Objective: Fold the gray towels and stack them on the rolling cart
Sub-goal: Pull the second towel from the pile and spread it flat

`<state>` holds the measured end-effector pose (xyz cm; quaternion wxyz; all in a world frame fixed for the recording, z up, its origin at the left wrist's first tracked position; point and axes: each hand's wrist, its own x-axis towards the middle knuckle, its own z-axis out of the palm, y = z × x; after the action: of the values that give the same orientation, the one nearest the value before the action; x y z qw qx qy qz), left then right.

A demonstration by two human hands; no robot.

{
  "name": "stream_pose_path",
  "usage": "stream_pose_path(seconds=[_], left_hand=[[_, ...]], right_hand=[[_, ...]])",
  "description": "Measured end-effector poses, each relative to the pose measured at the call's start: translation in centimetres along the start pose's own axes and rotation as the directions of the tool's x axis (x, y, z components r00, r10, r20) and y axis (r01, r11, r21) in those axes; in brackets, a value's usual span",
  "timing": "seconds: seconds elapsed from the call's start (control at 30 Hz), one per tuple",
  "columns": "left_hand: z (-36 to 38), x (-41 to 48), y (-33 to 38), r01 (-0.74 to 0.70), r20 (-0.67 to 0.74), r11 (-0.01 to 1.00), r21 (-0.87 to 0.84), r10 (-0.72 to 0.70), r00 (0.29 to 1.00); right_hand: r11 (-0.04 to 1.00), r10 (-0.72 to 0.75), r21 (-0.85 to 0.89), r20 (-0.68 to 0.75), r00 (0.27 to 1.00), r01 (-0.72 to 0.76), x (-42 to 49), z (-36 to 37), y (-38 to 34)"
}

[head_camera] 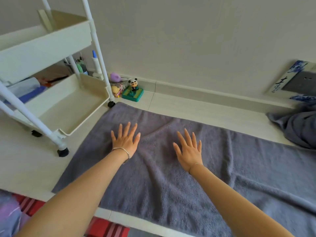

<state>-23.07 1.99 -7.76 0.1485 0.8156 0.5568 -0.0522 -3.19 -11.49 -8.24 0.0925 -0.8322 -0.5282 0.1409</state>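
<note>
A large gray towel lies spread flat on the pale floor, with a few creases across its middle. My left hand presses on its far left part, fingers straight and spread. My right hand lies flat on the towel about a hand's width to the right, fingers spread too. Neither hand holds anything. A second gray towel lies crumpled at the right edge. The white rolling cart stands at the left, its lowest tray just beyond the towel's left corner.
Small toys, among them a panda figure on a green base, sit by the wall behind the cart. A blue-and-white board leans on the wall at the right. Bottles and bags stand behind the cart. A red striped cloth lies at the bottom.
</note>
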Motion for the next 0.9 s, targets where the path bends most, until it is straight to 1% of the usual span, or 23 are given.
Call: stream_pose_path(seconds=[0.1, 0.2, 0.27, 0.33, 0.4, 0.43, 0.47, 0.53, 0.6, 0.63, 0.7, 0.77, 0.8, 0.87, 0.9], left_hand=[[0.3, 2.1, 0.0, 0.0, 0.045, 1.0, -0.001, 0.0, 0.999], [1.0, 3.1, -0.1, 0.043, 0.027, 0.999, 0.021, -0.043, 0.999], [1.3, 3.5, -0.3, 0.094, 0.015, 0.995, 0.023, -0.095, 0.995], [1.0, 3.7, -0.3, 0.165, 0.036, 0.986, 0.013, -0.165, 0.986], [0.9, 3.4, 0.7, 0.197, 0.03, 0.98, 0.008, -0.197, 0.98], [1.0, 3.0, 1.6, 0.171, -0.006, 0.985, 0.018, -0.171, 0.985], [1.1, 2.3, 2.9, 0.106, -0.051, 0.994, 0.024, -0.105, 0.993], [1.9, 0.5, 7.1, -0.099, -0.126, 0.995, 0.021, 0.101, 0.987], [3.1, -2.6, 12.0, -0.282, -0.131, 0.959, 0.021, 0.282, 0.95], [4.0, -4.0, 14.3, -0.331, -0.1, 0.944, 0.003, 0.33, 0.939], [6.4, -6.5, 17.9, -0.37, 0.028, 0.929, -0.016, 0.37, 0.929], [7.9, -8.0, 20.0, -0.387, 0.101, 0.922, 0.001, 0.385, 0.917], [7.9, -8.5, 20.9, -0.377, 0.102, 0.926, 0.008, 0.374, 0.922], [8.8, -8.2, 21.1, -0.354, 0.036, 0.932, 0.075, 0.352, 0.935], [9.0, -8.1, 21.2, -0.347, 0.021, 0.933, 0.1, 0.347, 0.938]], right_hand=[[0.998, 0.027, -0.052, 0.012, 1.0, -0.026, 1.3, 1.5, -0.5], [0.993, 0.021, -0.12, -0.012, 1.0, -0.023, 1.7, 2.7, -0.6], [0.993, 0.008, -0.117, -0.012, 1.0, -0.009, 2.0, 2.8, -0.6], [0.995, -0.027, -0.097, -0.004, 1.0, 0.026, 2.1, 2.6, -0.5], [0.996, -0.053, -0.077, -0.02, 0.998, 0.051, 1.5, 1.8, 0.3], [0.997, -0.058, -0.061, -0.045, 0.997, 0.055, 1.2, 1.3, 0.9], [0.998, -0.057, -0.038, -0.077, 0.995, 0.054, 0.8, 0.7, 1.7], [0.999, -0.035, 0.003, -0.15, 0.988, 0.036, -0.4, -0.6, 4.0], [1.0, 0.017, 0.023, -0.203, 0.979, -0.013, -1.8, -1.7, 6.8], [0.999, 0.048, 0.03, -0.216, 0.975, -0.043, -2.6, -2.2, 8.2], [0.996, 0.094, 0.032, -0.215, 0.972, -0.089, -4.2, -2.7, 10.7], [0.991, 0.129, 0.007, -0.183, 0.975, -0.13, -6.4, -2.8, 13.5], [0.987, 0.155, -0.02, -0.158, 0.975, -0.16, -7.7, -3.0, 15.4], [0.97, 0.214, -0.093, -0.12, 0.97, -0.225, -10.0, -3.0, 19.0], [0.958, 0.249, -0.114, -0.122, 0.961, -0.263, -11.1, -3.4, 21.0]])
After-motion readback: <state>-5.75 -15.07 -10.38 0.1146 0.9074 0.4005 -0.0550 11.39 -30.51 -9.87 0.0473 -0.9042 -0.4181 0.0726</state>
